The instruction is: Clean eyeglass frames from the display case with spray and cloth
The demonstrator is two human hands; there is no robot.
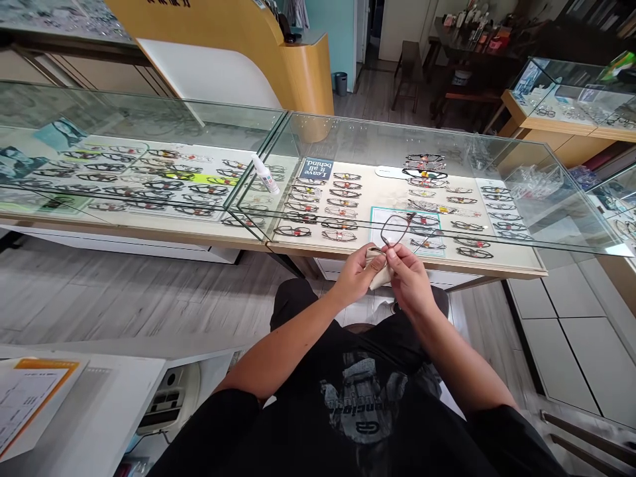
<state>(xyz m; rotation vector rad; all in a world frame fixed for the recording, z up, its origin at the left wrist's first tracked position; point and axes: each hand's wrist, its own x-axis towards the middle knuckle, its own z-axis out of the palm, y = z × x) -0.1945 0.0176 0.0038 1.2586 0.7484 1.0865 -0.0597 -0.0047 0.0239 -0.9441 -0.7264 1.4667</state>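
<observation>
A pair of dark-rimmed eyeglasses (396, 230) is held up over the front edge of the display case, one lens facing me. My right hand (411, 277) pinches the frame near its lower rim, fingers closed. Close against it, my left hand (354, 277) is closed on a beige cloth (379, 278), which hangs below the fingers. The cloth meets the glasses between the two hands, and the exact contact is hidden by the fingers. A small white spray bottle (265, 176) stands on the glass top, left of my hands.
The glass display case (368, 250) runs across in front of me, with several rows of spectacles (342, 203) inside. A white desk (94, 391) with papers is at lower left. White drawers (576, 338) stand on the right. Beyond the case are a bench (410, 63) and a bin (340, 83).
</observation>
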